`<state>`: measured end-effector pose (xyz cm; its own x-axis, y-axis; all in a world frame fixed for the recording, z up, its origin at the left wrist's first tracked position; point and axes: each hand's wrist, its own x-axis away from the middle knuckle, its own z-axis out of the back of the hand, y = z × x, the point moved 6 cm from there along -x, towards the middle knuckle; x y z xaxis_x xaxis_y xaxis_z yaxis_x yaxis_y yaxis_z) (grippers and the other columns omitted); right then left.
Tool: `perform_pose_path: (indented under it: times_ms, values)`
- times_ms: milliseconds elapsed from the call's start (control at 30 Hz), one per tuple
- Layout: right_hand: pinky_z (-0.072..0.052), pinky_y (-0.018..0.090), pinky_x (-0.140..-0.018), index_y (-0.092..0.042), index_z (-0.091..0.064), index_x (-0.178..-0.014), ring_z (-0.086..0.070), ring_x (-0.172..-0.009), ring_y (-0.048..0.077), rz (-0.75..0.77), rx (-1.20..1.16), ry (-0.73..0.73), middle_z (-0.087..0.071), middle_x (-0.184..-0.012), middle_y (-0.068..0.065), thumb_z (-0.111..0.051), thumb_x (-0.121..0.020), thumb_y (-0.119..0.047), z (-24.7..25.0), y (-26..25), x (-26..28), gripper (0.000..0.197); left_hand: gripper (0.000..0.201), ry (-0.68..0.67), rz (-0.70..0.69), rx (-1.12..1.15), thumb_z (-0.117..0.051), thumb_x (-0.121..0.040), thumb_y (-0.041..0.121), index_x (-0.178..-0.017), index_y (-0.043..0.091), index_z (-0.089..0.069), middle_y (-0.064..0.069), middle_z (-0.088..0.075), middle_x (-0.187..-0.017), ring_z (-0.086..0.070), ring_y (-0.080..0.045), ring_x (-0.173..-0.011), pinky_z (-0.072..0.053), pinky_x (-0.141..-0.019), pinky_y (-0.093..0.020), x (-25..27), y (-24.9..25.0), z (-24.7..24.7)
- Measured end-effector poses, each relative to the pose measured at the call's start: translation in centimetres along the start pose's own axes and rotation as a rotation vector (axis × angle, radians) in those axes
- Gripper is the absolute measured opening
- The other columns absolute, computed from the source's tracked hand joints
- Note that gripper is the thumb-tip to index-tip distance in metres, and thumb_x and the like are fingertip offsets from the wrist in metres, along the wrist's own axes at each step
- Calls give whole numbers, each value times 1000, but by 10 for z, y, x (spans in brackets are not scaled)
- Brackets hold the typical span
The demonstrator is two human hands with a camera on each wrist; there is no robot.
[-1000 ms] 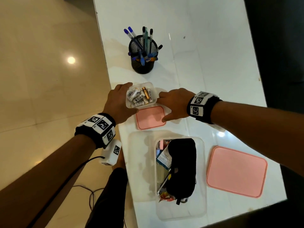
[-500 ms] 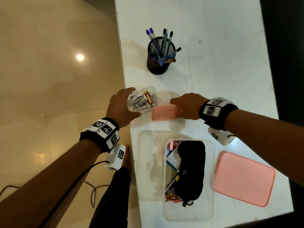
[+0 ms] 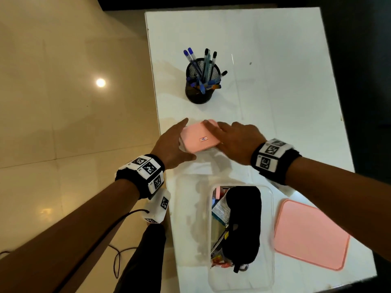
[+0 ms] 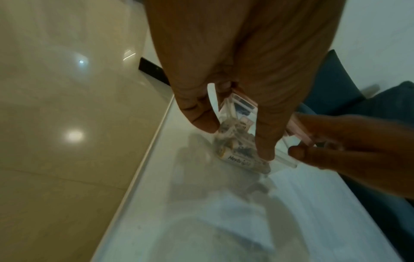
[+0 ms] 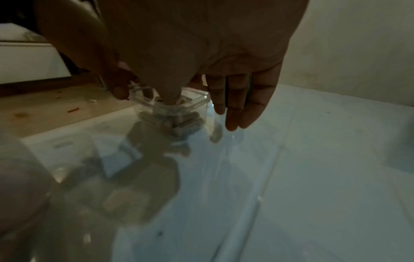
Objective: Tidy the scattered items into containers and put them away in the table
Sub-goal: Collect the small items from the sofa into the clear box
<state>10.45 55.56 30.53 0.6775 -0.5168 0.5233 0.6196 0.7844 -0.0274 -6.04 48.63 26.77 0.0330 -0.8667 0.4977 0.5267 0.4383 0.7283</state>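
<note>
A small clear box of batteries (image 4: 239,159) stands near the table's left edge, and the small pink lid (image 3: 198,137) lies over it. My left hand (image 3: 173,142) grips the box's left side, with thumb and fingers curled round its wall. From the right, my right hand (image 3: 230,137) pinches the lid, fingers on top and thumb under its edge. The right wrist view shows the box (image 5: 190,106) below my thumb and forefinger, the other fingers held straight. Whether the lid is pressed fully down is hidden.
A large clear container (image 3: 268,261) holding a black pouch (image 3: 243,225) and other items stands at the table's near edge. Its large pink lid (image 3: 311,233) lies to the right. A black mesh pen holder (image 3: 202,81) stands farther back. Beige floor lies to the left.
My right hand has lifted the small pink lid off the table and carried it left onto the battery box. The left hand has stayed on the box.
</note>
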Motion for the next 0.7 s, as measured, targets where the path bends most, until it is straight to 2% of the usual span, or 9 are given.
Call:
perform_pose_path:
  times_ms: [67, 133, 233, 300, 400, 500, 567, 633, 700]
  values:
    - [-43, 35, -65, -32, 11, -153, -56, -107, 31, -36, -17, -14, -21, -159, 8, -25, -97, -62, -8, -6, -4, 73, 108, 35, 43, 88, -90, -61, 25, -149, 21, -28, 0, -39, -150, -48, -23, -126, -42, -102, -35, 3, -2, 0]
    - [-40, 34, -63, -31, 13, -153, -54, -110, 31, -67, -36, -1, -3, -164, 6, -23, -93, -68, -10, -5, -3, 79, 107, 52, 49, 139, -90, -60, 26, -148, 22, -30, 2, -39, -149, -50, -21, -120, -44, -93, -30, 10, -3, 1]
    - [-39, 33, -60, -27, 13, -153, -53, -108, 29, -56, -28, -4, 9, -163, 4, -25, -90, -72, -12, -1, 4, 86, 110, 32, 22, 144, -91, -59, 30, -149, 23, -28, 3, -34, -152, -47, -18, -122, -42, -93, -28, 17, 1, 0]
    - [-40, 33, -60, -25, 9, -154, -52, -109, 29, -30, -6, -14, 11, -163, 4, -31, -90, -71, -11, 0, 9, 89, 108, 47, 11, 111, -90, -59, 32, -148, 22, -29, 3, -35, -151, -46, -17, -122, -41, -94, -26, 19, 4, 0]
    - [-44, 33, -62, -23, -14, -153, -49, -113, 29, 15, 10, 31, 3, -164, 5, -45, -89, -66, -2, -1, 11, 84, 99, 88, -17, 37, -89, -63, 31, -145, 20, -35, 0, -44, -142, -50, -16, -113, -40, -88, -24, 16, 6, 3]
    - [-49, 36, -69, -23, -38, -140, -50, -114, 29, 90, -58, 83, -17, -161, 5, -64, -83, -56, 10, -7, 8, 70, 96, 58, -64, -58, -87, -65, 29, -146, 19, -36, -1, -48, -133, -50, -15, -103, -40, -82, -24, 9, 10, 5]
    - [-50, 37, -73, -24, -39, -139, -50, -116, 29, 96, -97, 92, -33, -154, 4, -73, -77, -51, 16, -9, 3, 76, 97, 9, -66, -98, -87, -66, 26, -147, 20, -33, -1, -48, -130, -51, -15, -99, -41, -80, -24, 5, 11, 8]
    - [-49, 37, -74, -23, -33, -144, -50, -115, 27, 63, -104, 68, -47, -140, 3, -77, -72, -52, 20, -9, -3, 90, 97, -42, -61, -106, -86, -67, 21, -148, 21, -33, -2, -48, -129, -53, -19, -98, -47, -81, -28, 3, 11, 11]
    - [-45, 36, -71, -21, -32, -146, -49, -111, 26, 45, -85, 36, -50, -130, 3, -78, -69, -53, 22, -12, -6, 96, 97, -73, -63, -104, -86, -67, 16, -148, 19, -33, -3, -47, -128, -55, -22, -100, -52, -82, -32, 3, 12, 11]
